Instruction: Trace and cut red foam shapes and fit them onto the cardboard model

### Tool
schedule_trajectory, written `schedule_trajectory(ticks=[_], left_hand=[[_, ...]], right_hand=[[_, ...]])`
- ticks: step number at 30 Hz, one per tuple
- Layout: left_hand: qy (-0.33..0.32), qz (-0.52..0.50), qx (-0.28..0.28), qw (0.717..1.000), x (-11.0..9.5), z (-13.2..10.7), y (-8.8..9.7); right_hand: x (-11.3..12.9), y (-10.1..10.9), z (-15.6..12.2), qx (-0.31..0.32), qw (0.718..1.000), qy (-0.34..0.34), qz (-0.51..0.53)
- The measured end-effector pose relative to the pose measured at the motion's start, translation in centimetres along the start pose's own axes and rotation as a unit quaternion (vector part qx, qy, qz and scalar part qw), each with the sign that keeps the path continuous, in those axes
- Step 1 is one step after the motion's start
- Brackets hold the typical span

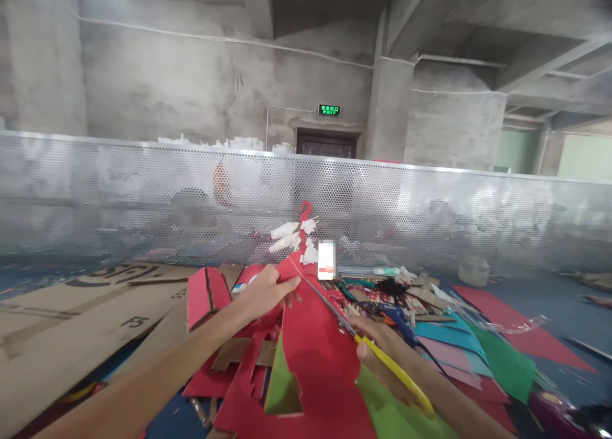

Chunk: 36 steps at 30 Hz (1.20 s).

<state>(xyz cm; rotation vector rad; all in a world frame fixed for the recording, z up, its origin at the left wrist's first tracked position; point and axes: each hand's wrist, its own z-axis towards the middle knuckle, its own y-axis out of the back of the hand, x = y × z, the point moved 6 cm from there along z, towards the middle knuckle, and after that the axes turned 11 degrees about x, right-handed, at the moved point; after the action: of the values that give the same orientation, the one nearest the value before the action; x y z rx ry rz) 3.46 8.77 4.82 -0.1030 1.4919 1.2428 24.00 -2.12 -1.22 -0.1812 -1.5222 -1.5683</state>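
A large sheet of red paper (pixel 325 362) with a cut-out edge hangs in front of me. My left hand (pixel 270 292) pinches its upper left part between thumb and fingers. In my right hand (pixel 382 350) is a pair of scissors (pixel 396 367) with yellow handles. Their metal blades point up and left, lying along the red paper towards my left thumb. Green paper (pixel 396 407) shows below and behind the red sheet.
Flattened cardboard (pixel 95 318) covers the left side. Coloured sheets, including blue paper (pixel 449 334) and red paper (pixel 521 324), lie at right. A clear jar (pixel 473 271) stands behind them. A perforated metal panel (pixel 119 203) runs along the back.
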Motion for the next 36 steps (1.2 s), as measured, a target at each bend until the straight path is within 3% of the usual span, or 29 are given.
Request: schedule_trajectory(ticks=[6, 23, 36], left_hand=[[-0.008, 0.019, -0.003, 1.0, -0.6, -0.2, -0.2], [0.003, 0.005, -0.008, 1.0, -0.6, -0.4, -0.6], [0.026, -0.013, 0.026, 0.999, 0.2, -0.2, -1.2]], right_hand=[[0.5, -0.1, 0.1, 0.002, 0.999, 0.042, 0.005], [0.5, 0.3, 0.2, -0.004, 0.999, 0.006, -0.035], [1.3, 0.2, 0.0, -0.009, 0.999, 0.012, -0.041]])
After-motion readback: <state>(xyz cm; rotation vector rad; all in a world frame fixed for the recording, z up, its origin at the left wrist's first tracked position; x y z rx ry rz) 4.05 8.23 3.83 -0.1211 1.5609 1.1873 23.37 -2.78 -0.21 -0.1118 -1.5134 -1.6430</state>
